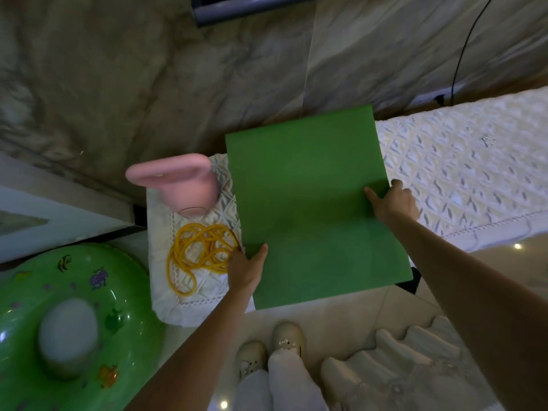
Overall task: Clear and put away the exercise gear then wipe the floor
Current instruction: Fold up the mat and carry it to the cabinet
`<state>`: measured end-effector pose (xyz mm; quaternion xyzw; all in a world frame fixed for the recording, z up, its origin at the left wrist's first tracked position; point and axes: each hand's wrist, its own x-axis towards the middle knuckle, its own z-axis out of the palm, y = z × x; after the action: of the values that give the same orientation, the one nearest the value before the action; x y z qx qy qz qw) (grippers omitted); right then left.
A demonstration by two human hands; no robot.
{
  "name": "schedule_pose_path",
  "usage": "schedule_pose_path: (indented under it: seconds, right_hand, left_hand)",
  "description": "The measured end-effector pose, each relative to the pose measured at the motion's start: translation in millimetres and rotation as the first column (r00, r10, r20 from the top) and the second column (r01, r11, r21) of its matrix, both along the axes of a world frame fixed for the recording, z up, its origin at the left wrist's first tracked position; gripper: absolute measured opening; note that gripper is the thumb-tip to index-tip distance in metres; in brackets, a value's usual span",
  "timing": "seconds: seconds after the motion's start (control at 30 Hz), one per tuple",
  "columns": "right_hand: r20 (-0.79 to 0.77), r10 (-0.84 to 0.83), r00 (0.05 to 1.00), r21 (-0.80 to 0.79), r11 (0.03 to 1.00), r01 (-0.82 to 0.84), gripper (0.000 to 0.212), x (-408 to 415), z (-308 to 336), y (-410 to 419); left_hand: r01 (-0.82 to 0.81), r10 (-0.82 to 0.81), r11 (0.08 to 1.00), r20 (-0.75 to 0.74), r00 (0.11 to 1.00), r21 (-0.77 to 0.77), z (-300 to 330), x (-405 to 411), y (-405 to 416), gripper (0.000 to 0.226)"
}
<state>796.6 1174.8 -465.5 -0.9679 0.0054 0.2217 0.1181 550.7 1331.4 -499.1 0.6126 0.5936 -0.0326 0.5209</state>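
A view from the person's head looked down at a green exercise mat [311, 203], folded flat and lying across the corner of a bed [474, 173] covered in a white quilted spread. The mat served as the landmark here. Part of it overhung the bed's near edge, above the pale floor [355, 315].

The left hand [247, 266] gripped the mat's left edge near the bottom, thumb on top and fingers hidden underneath. The right hand [396, 201] held the right edge higher up, thumb pressed on the green surface, the other fingers curled round the edge.

Just left of the mat, on the same spread, lay a tangled yellow rope [198, 253] — probably a skipping rope or resistance tube. Beyond it sat a pink object [178, 182], too blurred to identify. Further left of the mat, on the floor, lay a green inflatable ring [74, 321] printed with small sea creatures.

Judging by this, the clearing looked partly done — the mat was folded and gear was gathered on the bed, but nothing seemed stored yet. The ring was not yet picked up, and no cloth or mop was in sight, so the wiping probably lay ahead.

No brand, label or readable writing was visible anywhere.
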Motion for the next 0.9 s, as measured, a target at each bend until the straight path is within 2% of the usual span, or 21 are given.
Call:
schedule_pose_path:
  seconds: [0.1,0.17,0.23,0.33,0.4,0.5,0.63,0.73,0.9]
  right_hand:
    - [0.136,0.208,0.969,-0.044,0.978,-0.204,0.058,-21.6,30.9,1.4]
    - [0.160,0.256,0.953,-0.025,0.967,-0.255,0.054,-41.6,52.6,-3.8]
    - [0.070,0.241,0.968,0.024,0.970,-0.243,0.045,-64.0,77.5,-11.5]
    - [-0.075,0.254,0.964,0.199,0.951,-0.235,0.027,-109.3,118.7,-27.0]
    - [-0.129,0.178,0.976,0.364,0.924,-0.121,0.022,-141.3,148.3,-36.0]
    - [-0.266,0.055,0.962,0.615,0.779,0.125,0.018,-181.7,190.5,-43.8]
    - [-0.352,0.018,0.936,0.761,0.587,0.275,0.016,-218.6,250.5,-37.8]
    - [-0.386,0.049,0.921,0.810,0.496,0.313,0.018,-241.5,285.6,-29.5]
    - [-0.363,0.156,0.919,0.850,0.459,0.258,0.024,-263.0,328.3,-11.8]
  left_hand:
    - [0.009,-0.010,0.998,0.003,1.000,0.067,27.7,-4.5,9.1,0.060]
    - [0.026,-0.026,0.997,0.007,1.000,0.079,59.0,-6.2,16.6,0.047]
    - [0.037,-0.042,0.995,0.048,0.998,0.097,90.2,-12.6,22.2,0.037]
    - [-0.002,-0.014,0.991,0.118,0.993,0.132,130.9,-35.5,26.2,0.028]
    - [-0.026,0.010,0.996,0.177,0.984,0.085,160.9,-54.8,23.3,0.021]
    - [-0.067,0.079,0.996,0.285,0.955,-0.054,209.4,-79.9,15.1,0.020]
    - [-0.167,0.207,0.977,0.382,0.901,-0.135,262.1,-123.9,2.1,0.020]
    - [-0.252,0.289,0.957,0.458,0.841,-0.142,296.1,-161.1,-7.4,0.022]
    - [-0.415,0.439,0.892,0.567,0.697,-0.180,347.8,-212.0,-11.7,0.024]
